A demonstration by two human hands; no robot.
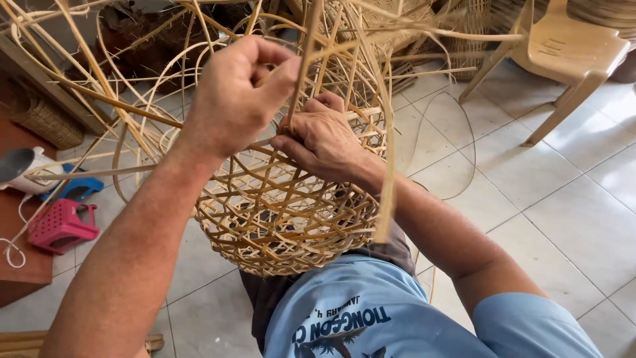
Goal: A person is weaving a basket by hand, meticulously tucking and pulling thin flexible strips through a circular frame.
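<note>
The half-woven basket of pale cane strips rests against the person's lap, its rounded bottom turned near and its open, unfinished rim facing far, with loose strips fanning up and away from it; the left hand is raised above and to the left of the rim, its fingers closed in a pinch round one upright strip whose long axis runs almost straight up and down, leaning slightly to the right at the top; the right hand lies lower and to the right, pressed on the basket's rim right where that strip enters the weave, fingers curled down into the lattice and the thumb side toward the strip, so it is the nearer hand to the basket and the left the nearer to the strip's free length; the two hands are close but not touching, the strip bridging them; a second broad strip hangs down just right of the right wrist; a red plastic stool sits on the tiled floor at left, and a tan plastic chair stands far right.
</note>
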